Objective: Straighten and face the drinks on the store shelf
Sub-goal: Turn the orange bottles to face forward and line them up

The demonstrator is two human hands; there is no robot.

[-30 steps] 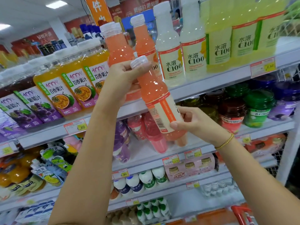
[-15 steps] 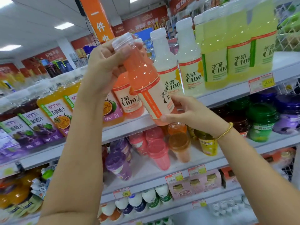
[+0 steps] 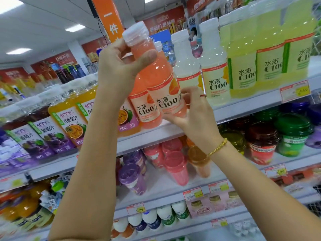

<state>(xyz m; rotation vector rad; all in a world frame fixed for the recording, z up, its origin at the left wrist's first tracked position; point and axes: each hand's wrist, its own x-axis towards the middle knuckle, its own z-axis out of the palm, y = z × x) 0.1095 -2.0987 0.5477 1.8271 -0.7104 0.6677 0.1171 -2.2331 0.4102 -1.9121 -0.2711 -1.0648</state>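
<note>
Pink C100 bottle (image 3: 161,79) is tilted at the shelf (image 3: 243,108) edge, label out, right beside another pink one (image 3: 144,108). Left hand (image 3: 121,66) pinches its neck below the cap, right hand (image 3: 194,115) has fingers curled round its base.

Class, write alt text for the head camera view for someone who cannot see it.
Two hands hold a tilted pink C100 bottle at the shelf, label facing out: the left hand grips its neck, the right hand holds its base. A second pink C100 bottle stands left of it, pale yellow C100 bottles right.
</note>
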